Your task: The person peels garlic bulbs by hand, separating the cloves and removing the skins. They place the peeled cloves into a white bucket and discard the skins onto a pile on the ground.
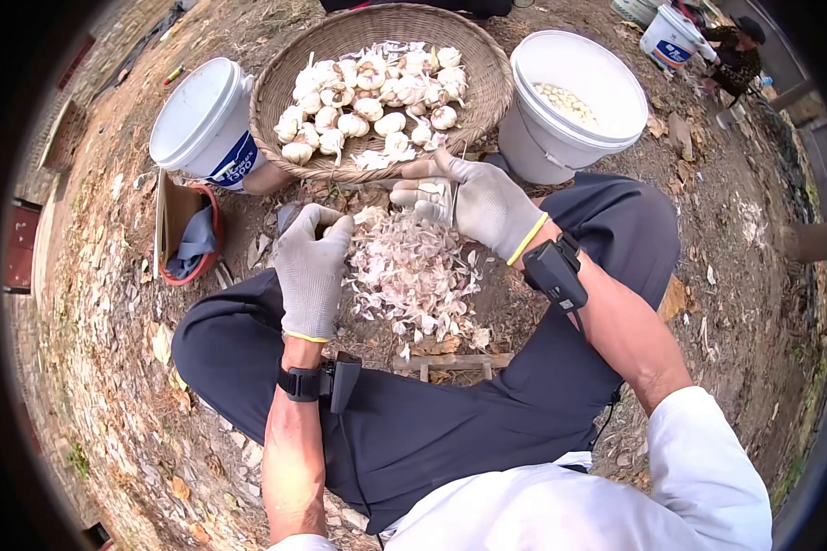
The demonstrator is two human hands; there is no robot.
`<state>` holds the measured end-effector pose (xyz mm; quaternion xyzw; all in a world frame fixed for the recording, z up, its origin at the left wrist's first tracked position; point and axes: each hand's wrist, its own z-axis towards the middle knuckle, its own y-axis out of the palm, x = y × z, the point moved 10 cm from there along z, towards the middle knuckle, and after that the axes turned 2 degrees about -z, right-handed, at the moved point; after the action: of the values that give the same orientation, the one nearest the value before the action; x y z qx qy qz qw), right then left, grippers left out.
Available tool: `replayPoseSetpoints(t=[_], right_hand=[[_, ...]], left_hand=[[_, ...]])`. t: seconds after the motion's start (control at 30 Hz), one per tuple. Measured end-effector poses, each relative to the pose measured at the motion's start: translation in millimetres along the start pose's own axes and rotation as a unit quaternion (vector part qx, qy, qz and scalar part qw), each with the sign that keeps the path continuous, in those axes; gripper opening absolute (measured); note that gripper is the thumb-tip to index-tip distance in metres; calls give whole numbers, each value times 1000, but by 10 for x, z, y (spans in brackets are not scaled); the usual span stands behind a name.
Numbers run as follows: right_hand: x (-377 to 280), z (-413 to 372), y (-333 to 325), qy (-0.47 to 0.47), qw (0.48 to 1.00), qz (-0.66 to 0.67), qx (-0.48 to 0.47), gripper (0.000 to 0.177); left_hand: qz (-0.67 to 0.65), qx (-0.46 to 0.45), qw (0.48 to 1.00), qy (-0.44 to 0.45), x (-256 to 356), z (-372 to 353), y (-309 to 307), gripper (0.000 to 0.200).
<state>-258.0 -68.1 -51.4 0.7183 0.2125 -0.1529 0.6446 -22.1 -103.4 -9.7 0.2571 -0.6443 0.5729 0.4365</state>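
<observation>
My left hand, in a grey glove with a yellow cuff, is over the left side of a heap of garlic skins. Its fingers are curled together, and what they hold is hidden. Just below the basket's front rim is my right hand, gloved the same way, its fingers bent and pointing left. Something thin lies against them, too small to make out. Whole garlic bulbs fill much of a round wicker basket. Peeled cloves lie inside the white bucket to its right.
A lidded white bucket stands left of the basket. Below it is a red tub holding dark cloth. A small wooden stool shows between my knees. At upper right, a person sits near another bucket.
</observation>
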Motion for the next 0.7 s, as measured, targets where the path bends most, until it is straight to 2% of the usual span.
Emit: replayPoseSetpoints(t=[0.03, 0.1, 0.13, 0.17, 0.27, 0.3, 0.37, 0.43, 0.5, 0.57, 0.63, 0.7], right_hand=[[-384, 15, -4, -96, 993, 69, 0, 53], [-1052, -37, -218, -227, 962, 152, 13, 55], [-1193, -134, -366, -265, 955, 116, 66, 53], [-1220, -130, -411, -270, 954, 112, 64, 53], [-1011, -99, -703, -239, 950, 104, 173, 48], [-953, -109, -617, -218, 954, 38, 203, 43], [-852, -94, -411, -184, 966, -89, 158, 32], [-730, -117, -179, -168, 953, -204, 149, 27], [-571, -112, 65, -154, 948, -256, 112, 23], [-346, -74, 171, -113, 931, -333, 93, 21], [-129, -109, 256, -65, 903, -409, 117, 20], [56, -124, 341, -44, 880, -463, 97, 19]], left_hand=[[2, 0, 1000, 15, 38, -5, 9, 18], [0, -6, 999, 50, 26, -6, 47, 15], [-19, -22, 999, 21, -35, 10, 85, 15], [-38, -37, 999, -8, -86, 18, 129, 16], [-63, -71, 995, -42, 1, -7, 196, 16], [-84, -89, 991, -52, -1, -31, 232, 17], [-106, -115, 986, -57, -70, -40, 272, 20], [-169, -138, 975, -40, -24, -42, 328, 24], [-154, -139, 978, -4, 6, -16, 320, 31], [-160, -134, 978, -5, 50, -26, 307, 37], [-88, -111, 988, 54, 184, -30, 253, 42], [-46, -95, 991, 87, 239, -31, 252, 45]])
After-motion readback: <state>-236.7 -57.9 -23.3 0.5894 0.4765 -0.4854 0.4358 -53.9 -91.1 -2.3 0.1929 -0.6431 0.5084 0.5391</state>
